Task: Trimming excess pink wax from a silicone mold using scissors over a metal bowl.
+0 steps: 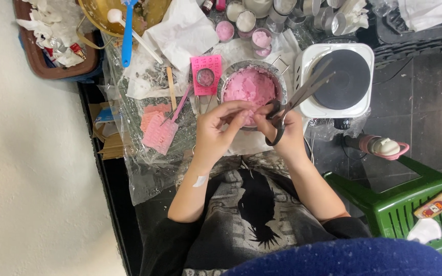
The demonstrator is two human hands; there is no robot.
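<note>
Landmark for all positions: the metal bowl (252, 84) of pink wax, centre of the work surface. Largest first. A clear plastic sheet (144, 168) covers the surface under and to the left of the bowl. Just right of the bowl stands 1 white hot plate (339, 79) with a dark round top; nothing sits on it. Further right and nearer the person, a green plastic stool (410, 197). Behind and left of the bowl, a brass pan (121, 15) with a blue spatula (127, 33) across it. The bowl itself is still well filled with lumpy pink wax, so judged much material remains unworked. Left of the bowl: 2 or so pink wax blocks (158, 132) lying on the sheet, judged as pieces already cast, and 1 pink mould (206, 75) with a small round tin on it, touching the bowl's left rim. Behind the bowl, several small cups (245, 21), at least 3 already holding pink fill, others apparently not. Right hand (285, 134), at the bowl's near edge, grips scissors (296, 99), blades pointing over the hot plate. Left hand (216, 130), beside it, fingers pinched narrow on a small pale item; too small to identify.
</note>
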